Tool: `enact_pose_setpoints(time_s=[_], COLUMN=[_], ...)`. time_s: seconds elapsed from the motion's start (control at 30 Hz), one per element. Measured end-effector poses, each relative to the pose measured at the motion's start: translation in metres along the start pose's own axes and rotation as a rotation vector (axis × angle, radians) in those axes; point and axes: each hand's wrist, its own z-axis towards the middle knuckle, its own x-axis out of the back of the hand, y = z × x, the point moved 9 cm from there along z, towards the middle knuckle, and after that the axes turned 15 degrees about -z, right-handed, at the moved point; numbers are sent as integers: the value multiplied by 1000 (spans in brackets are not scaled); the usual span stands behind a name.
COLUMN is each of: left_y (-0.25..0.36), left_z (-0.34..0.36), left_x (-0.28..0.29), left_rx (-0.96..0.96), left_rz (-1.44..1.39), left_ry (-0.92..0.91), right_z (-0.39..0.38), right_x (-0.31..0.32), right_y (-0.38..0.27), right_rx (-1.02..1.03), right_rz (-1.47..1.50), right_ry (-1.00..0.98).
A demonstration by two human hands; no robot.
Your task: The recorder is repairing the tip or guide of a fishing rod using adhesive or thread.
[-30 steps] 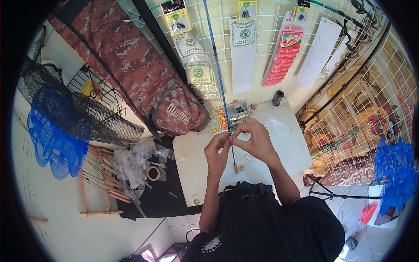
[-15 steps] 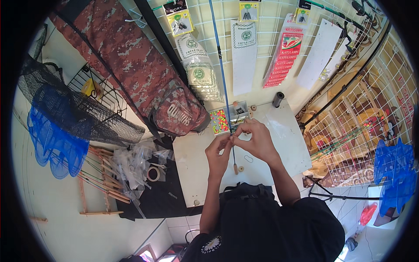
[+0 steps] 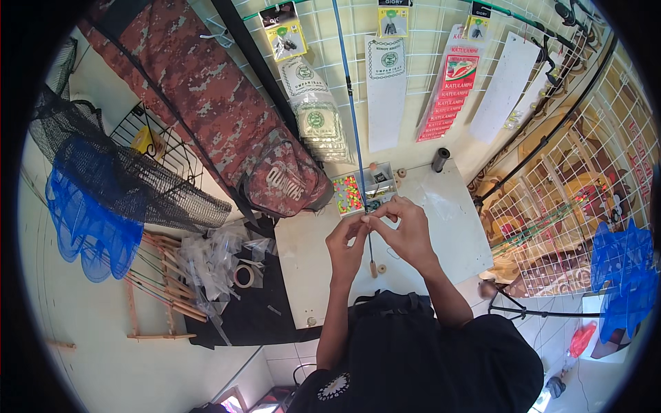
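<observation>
A thin blue fishing rod [image 3: 354, 117] runs upright through the middle of the view, down to a short tan grip [image 3: 373, 268] over the table. My left hand [image 3: 346, 244] pinches the rod a little above that grip. Against it, thumb and fingertips of my right hand [image 3: 406, 234] are pressed together at the same spot. Whatever small thing lies between the fingertips is too tiny to make out. A small tan ring [image 3: 382, 269] lies beside the grip. Just beyond my hands stands a box of bright red, yellow and green pieces [image 3: 348, 195].
The white table [image 3: 447, 241] also bears a grey compartment tray [image 3: 379, 177] and a dark cylinder [image 3: 440, 160]. Left are a camouflage bag [image 3: 200, 89], plastic bags [image 3: 213, 265] and a tape roll [image 3: 244, 275]. Packets hang on a wire grid [image 3: 430, 34]; blue nets [image 3: 89, 213] hang at the side.
The fingers of my right hand have drawn in closer over the pinch point, and the gap inside them has narrowed. My left hand keeps its pinch. The whole view has shifted slightly.
</observation>
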Motion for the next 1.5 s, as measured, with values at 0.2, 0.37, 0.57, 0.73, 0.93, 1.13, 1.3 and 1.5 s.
enact_pose_setpoints(time_s=[0.2,0.37,0.57,0.73,0.93,1.13,1.3,1.5], left_y=[-1,-1,1,-1,3,22,18,25], left_z=[0,-1,-2,-3,-1,4,2,3], left_x=[-1,0,0,-2,-1,-1,6,3], left_rx=[21,6,18,33,39,-42,42,37], left_rz=[1,-5,-15,1,19,108,-14,-73], left_ry=[-9,-1,23,0,-9,-109,13,41], right_z=[-9,-13,-16,-15,-15,-15,-19,-19], right_x=[8,1,-2,-11,-12,-10,-7,-4], right_y=[-1,6,11,22,21,16,11,5], right_rx=[-14,-37,-68,-122,-49,40,74,116], right_rz=[-6,58,151,259,304,238,245,179], right_ry=[176,230,289,265,292,340,414,424])
